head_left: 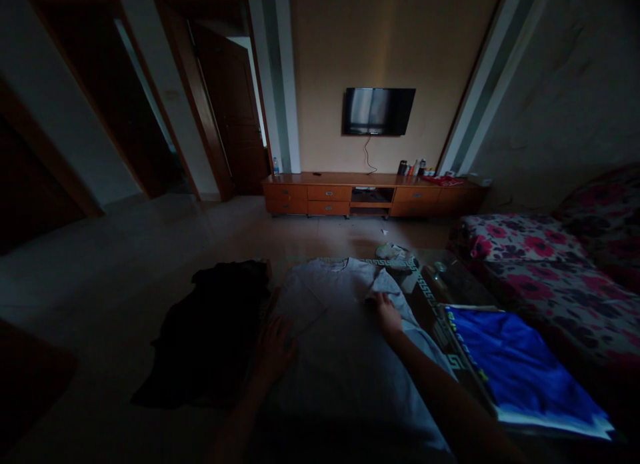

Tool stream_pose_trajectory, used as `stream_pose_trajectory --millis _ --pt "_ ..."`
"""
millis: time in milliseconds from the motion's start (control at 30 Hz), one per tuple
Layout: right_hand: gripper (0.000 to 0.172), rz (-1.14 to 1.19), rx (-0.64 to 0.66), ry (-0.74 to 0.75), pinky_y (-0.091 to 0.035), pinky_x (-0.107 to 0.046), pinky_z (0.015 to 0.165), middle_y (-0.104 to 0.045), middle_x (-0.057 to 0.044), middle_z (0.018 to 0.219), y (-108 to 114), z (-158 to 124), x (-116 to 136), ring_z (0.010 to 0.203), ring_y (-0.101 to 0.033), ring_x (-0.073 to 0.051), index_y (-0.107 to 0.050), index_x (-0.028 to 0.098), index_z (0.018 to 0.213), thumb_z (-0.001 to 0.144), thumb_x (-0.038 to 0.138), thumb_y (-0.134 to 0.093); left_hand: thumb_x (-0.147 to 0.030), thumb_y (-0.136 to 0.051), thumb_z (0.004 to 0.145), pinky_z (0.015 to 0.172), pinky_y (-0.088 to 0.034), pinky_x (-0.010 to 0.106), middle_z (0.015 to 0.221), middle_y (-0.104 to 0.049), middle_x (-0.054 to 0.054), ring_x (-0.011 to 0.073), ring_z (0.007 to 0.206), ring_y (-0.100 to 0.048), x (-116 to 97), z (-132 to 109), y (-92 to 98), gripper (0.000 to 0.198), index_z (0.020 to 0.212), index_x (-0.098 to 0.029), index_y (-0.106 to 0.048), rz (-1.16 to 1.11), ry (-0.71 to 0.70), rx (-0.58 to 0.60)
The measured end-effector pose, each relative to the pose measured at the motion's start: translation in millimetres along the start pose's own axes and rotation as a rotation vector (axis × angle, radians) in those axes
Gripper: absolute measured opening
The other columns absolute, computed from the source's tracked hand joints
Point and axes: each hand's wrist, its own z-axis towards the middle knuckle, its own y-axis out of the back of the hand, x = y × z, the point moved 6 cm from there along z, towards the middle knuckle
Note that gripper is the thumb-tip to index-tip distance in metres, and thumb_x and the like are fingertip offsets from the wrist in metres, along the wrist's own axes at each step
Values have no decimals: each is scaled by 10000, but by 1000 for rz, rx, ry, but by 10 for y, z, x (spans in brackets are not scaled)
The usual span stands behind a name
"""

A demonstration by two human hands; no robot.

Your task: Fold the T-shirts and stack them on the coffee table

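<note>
A grey T-shirt (335, 331) lies spread out flat on a glass table (450, 284) in front of me. My left hand (273, 349) rests flat on the shirt's left edge with its fingers spread. My right hand (386, 314) is closed on the folded-over right sleeve of the grey shirt (385, 284). A dark garment (215, 331) lies to the left of the shirt, partly hanging off the table.
A folded blue garment (520, 371) lies at the right on the table. A floral sofa (550, 271) stands further right. Beyond are open floor, a low wooden TV cabinet (370, 194) under a wall TV (377, 111), and doors (235, 117) at the left.
</note>
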Motion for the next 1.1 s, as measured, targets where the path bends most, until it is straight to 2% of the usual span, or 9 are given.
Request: stream_pose_trajectory --millis 100,200,300,500,600,667,800,933,1100 --pt "551 30 -62 -20 -448 -297 925 -481 -172 1400 37 16 -34 1165 -564 -219 -383 116 1474 939 57 -265 -403 -503 929 1214 -224 477 1567 -442 111 288 1464 -349 3 -4 0 566 1464 -217 -512 -11 5 3" --pt "557 38 -65 14 -418 -319 974 -508 -165 1347 41 -17 -12 1196 -531 -247 -434 134 1447 894 72 -398 -417 -506 933 1217 -219 473 1564 -444 111 285 1461 -351 0 -10 19 568 1467 -222 -507 -28 8 -1" --pt "553 -49 -58 28 -414 -396 959 -529 -169 1304 30 -40 21 1200 -505 -303 -470 171 1424 874 113 -490 -423 -507 933 1217 -220 474 1562 -446 114 284 1465 -344 -8 -16 39 568 1464 -220 -510 -36 13 2" --pt "301 -147 -40 45 -390 -444 938 -595 -153 1216 21 20 136 1133 -517 -300 -590 195 1236 966 240 -465 -401 -517 920 1207 -248 471 1559 -455 112 283 1453 -366 1 -12 26 562 1450 -215 -528 -29 16 1" --pt "400 -167 -54 54 -369 -463 971 -570 -163 1285 36 49 249 1186 -484 -311 -530 193 1335 963 339 -514 -415 -525 914 1211 -236 479 1552 -463 115 291 1451 -369 15 -5 9 566 1444 -218 -534 -30 13 -3" --pt "415 -182 -51 40 -373 -456 964 -564 -174 1304 40 71 307 1184 -493 -304 -498 184 1382 978 271 -470 -426 -523 914 1213 -229 479 1550 -466 112 293 1457 -359 22 -5 5 571 1449 -224 -529 -37 11 -5" --pt "422 -181 -29 -4 -398 -433 929 -590 -188 1280 49 131 342 1154 -540 -289 -543 157 1344 977 108 -342 -417 -497 926 1218 -223 466 1562 -449 114 283 1463 -352 14 -10 19 574 1462 -213 -515 -47 5 1" --pt "419 -151 -12 -72 -438 -420 883 -621 -218 1240 75 183 288 1139 -586 -300 -595 115 1276 966 75 -316 -408 -515 913 1222 -209 463 1573 -437 113 285 1474 -337 -1 -11 37 585 1463 -210 -513 -34 20 24" --pt "381 -90 39 -58 -455 -389 875 -695 -205 1105 80 207 260 1031 -675 -276 -672 118 1145 980 96 -329 -411 -510 915 1219 -215 477 1569 -442 113 286 1465 -352 -7 -12 50 575 1455 -213 -521 -28 20 19"
